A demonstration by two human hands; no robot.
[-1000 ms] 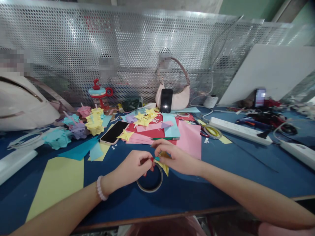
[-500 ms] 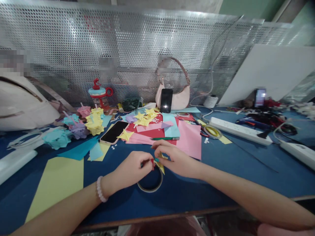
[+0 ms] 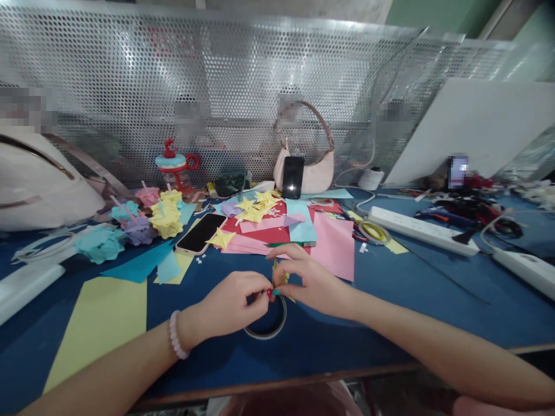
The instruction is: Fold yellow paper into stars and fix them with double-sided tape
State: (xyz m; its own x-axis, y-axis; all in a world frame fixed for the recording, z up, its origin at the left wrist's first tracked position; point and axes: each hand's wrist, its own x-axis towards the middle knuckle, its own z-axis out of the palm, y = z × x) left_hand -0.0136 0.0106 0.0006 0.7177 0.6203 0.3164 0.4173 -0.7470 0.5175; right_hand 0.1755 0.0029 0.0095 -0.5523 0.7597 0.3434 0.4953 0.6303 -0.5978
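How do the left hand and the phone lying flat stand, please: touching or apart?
Apart: the head view shows blue table between the left hand and the phone.

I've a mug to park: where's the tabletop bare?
Blue tabletop is bare between the ring, right forearm and near edge, and more narrowly between the big yellow sheet and left hand. Crowded beyond the hands: paper stars, pink paper, phone.

yellow paper piece (image 3: 285, 278), blue tabletop (image 3: 329, 348)
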